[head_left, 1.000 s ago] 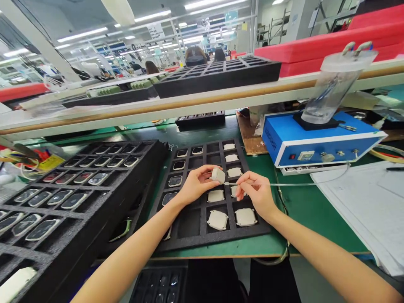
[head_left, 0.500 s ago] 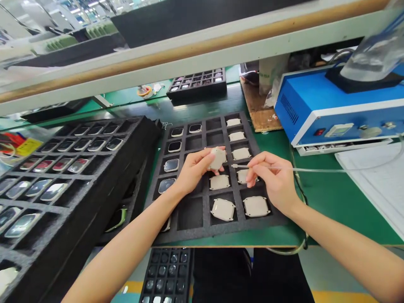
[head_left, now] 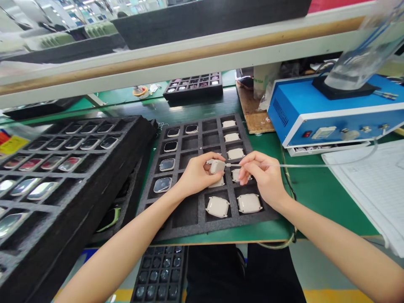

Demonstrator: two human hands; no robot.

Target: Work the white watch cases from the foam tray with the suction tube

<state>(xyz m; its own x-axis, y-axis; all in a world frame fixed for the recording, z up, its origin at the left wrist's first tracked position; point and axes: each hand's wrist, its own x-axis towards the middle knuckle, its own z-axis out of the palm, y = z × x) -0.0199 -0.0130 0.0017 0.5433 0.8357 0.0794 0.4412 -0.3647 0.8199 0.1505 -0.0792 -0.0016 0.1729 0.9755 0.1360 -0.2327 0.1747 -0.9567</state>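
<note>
Between the thumb and fingers of my left hand [head_left: 198,174] is a beige watch case [head_left: 217,166], tilted on edge. My right hand [head_left: 261,174] pinches a thin nozzle [head_left: 233,165] joined to a clear tube [head_left: 303,166]. The nozzle's tip is at the right edge of the case; whether it touches I cannot tell. Both hands are above a black foam tray [head_left: 186,230]. Beige cases lie in its right columns, among them one case [head_left: 217,206] near the front. Dark-screened watches such as this one [head_left: 162,185] sit in its left column.
A blue control box [head_left: 285,111] stands at the back right, with the tube running to its front and a clear container [head_left: 350,69] on top. White paper [head_left: 366,185] lies at the right. Stacked foam trays [head_left: 104,198] rise at the left. A shelf rail [head_left: 189,50] crosses above.
The watch case has been turned onto its edge in my left hand. The nozzle in my right hand has come up to its side. The view has shifted slightly.
</note>
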